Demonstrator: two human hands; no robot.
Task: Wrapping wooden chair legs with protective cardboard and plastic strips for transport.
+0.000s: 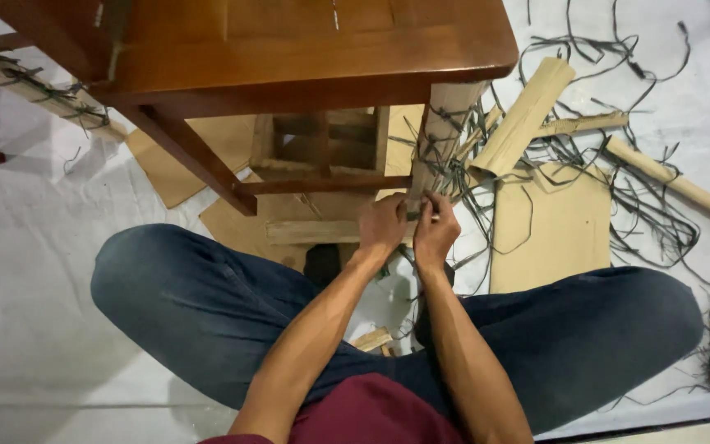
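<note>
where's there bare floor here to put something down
Free: the white floor sheet left of the left knee, below the cardboard piece. Crowded: right of the wrapped table leg, where cut straps and cardboard rolls lie tangled; both hands fill the gap there.

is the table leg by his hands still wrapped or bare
Wrapped: cardboard covers the table leg, tied with dark straps, where both hands grip it.
</note>
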